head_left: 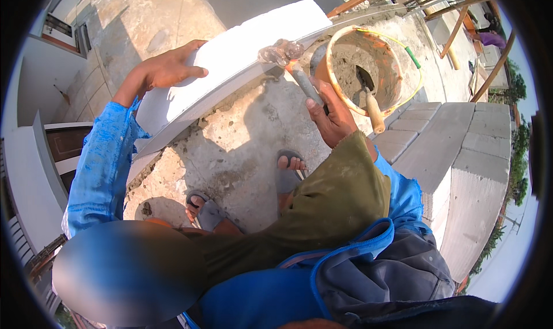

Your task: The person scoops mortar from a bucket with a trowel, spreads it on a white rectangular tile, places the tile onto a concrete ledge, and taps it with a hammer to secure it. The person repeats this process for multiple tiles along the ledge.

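Observation:
My left hand [171, 68] lies on the left part of a white block wall [247, 46], its thumb apart on the top face and its fingers stretched toward the far edge. In my right hand [334, 117] is a hammer [304, 82] with a grey and orange handle, the fingers wrapped round it. The mortar-crusted hammer head is level with the near edge of the white top face. Right of the hammer stands an orange bucket [327, 70] partly filled with grey mortar. A trowel [375, 114] leans inside it, wooden handle over the near rim.
Grey blocks [429, 139] are stacked at my right, close to my elbow. My sandalled feet [210, 211] stand on rough concrete [247, 167] below the wall. Wooden poles [455, 26] rise at the far right. A white building [46, 87] is at the left.

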Tool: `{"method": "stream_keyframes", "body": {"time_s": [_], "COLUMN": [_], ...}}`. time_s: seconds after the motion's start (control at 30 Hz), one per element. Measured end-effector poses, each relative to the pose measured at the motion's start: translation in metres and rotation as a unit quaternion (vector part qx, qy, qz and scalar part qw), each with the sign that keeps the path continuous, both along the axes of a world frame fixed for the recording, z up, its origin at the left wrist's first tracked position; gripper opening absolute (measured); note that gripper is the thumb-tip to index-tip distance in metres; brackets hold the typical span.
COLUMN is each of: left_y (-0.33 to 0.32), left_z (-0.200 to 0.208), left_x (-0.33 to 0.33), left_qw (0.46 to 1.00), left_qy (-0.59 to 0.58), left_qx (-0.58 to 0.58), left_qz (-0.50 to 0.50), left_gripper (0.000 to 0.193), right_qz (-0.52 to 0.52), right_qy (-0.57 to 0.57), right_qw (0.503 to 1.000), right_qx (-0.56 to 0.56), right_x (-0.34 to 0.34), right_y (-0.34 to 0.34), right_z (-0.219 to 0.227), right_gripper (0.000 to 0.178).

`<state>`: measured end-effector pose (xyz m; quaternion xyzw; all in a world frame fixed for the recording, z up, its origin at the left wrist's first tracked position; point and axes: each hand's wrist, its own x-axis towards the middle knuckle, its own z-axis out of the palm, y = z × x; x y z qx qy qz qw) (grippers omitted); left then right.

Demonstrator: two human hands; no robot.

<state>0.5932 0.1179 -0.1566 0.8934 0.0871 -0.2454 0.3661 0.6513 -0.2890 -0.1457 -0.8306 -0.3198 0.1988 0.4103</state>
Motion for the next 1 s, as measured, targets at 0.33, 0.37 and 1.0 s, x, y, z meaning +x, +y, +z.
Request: {"method": "stream_keyframes", "body": {"time_s": [0.33, 0.37, 1.0], "left_y": [0.076, 0.085, 0.136], "left_z": [0.001, 0.003, -0.006], "left_x": [-0.09, -0.1, -0.198], "left_qw": [0.99, 0.989, 0.977], "left_qy": [0.075, 0.079, 0.091], "left_qx": [-0.082, -0.098, -0.076], "left_qz": [0.083, 0.082, 0.176], "left_gripper": [0.082, 0.081, 0.067], "right_qz": [0.18, 0.197, 0.42], "right_qy": [-0.014, -0.016, -0.143], "right_qw": [0.983, 0.98, 0.895], "right_qx": [0.017, -0.008, -0.043], "right_x": [0.018, 0.016, -0.057], "right_y": [0.057, 0.065, 0.214], "right_z": [0.015, 0.022, 0.032], "right_gripper": [0.054, 0.054, 0.047]}}
